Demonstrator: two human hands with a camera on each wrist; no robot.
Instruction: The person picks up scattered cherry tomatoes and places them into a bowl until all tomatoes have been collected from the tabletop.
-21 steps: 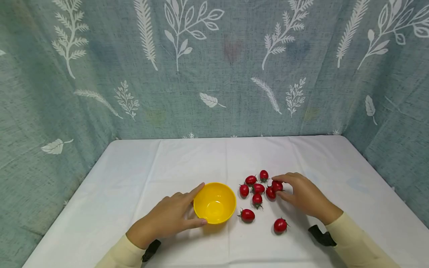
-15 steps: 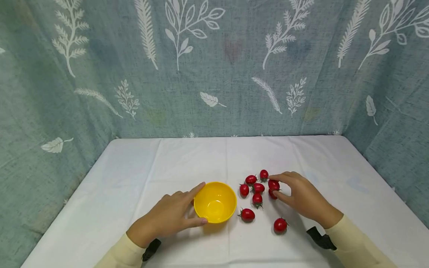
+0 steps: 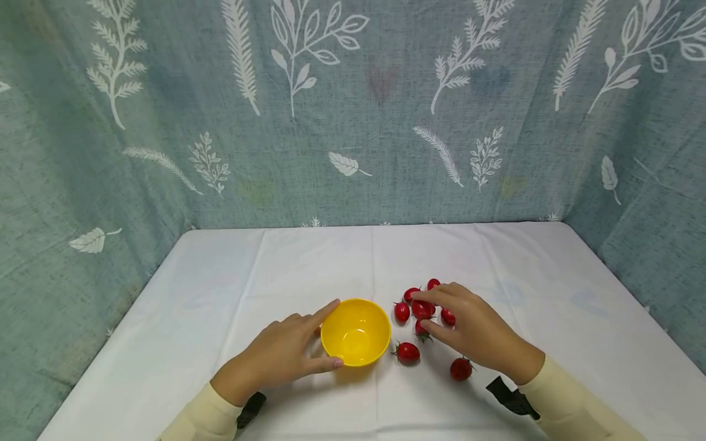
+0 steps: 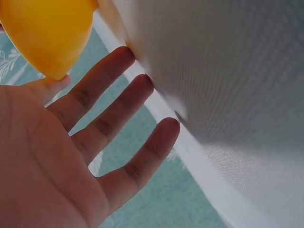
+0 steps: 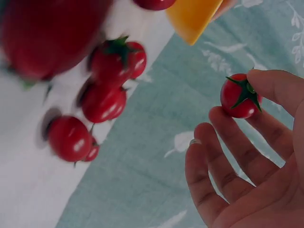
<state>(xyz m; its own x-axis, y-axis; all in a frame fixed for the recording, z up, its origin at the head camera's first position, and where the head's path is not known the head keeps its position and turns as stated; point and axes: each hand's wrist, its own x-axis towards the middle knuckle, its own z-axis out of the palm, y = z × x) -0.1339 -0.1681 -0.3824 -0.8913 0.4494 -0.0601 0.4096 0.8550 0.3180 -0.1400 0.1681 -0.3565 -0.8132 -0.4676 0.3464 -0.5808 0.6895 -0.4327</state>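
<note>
A small yellow bowl (image 3: pixel 355 334) stands on the white cloth, with nothing visible inside it. My left hand (image 3: pixel 278 355) holds it from the left, index finger and thumb at the rim; its other fingers (image 4: pixel 142 156) are spread beside the cloth in the left wrist view. Right of the bowl, my right hand (image 3: pixel 477 331) pinches a red cherry tomato (image 5: pixel 240 96) with a green stem between thumb and fingers. That tomato is lifted above the cluster of cherry tomatoes (image 3: pixel 401 313), some partly hidden by the hand.
One cherry tomato (image 3: pixel 407 353) lies near the bowl's right side and another tomato (image 3: pixel 461 369) sits closer to the front. The table (image 3: pixel 309 257) has a white cloth. A green leaf-patterned curtain (image 3: pixel 353 202) encloses its back and sides.
My right hand has moved left toward the bowl with the pinched cherry tomato, uncovering another tomato at the cluster's right. My left hand and the bowl stay almost still.
</note>
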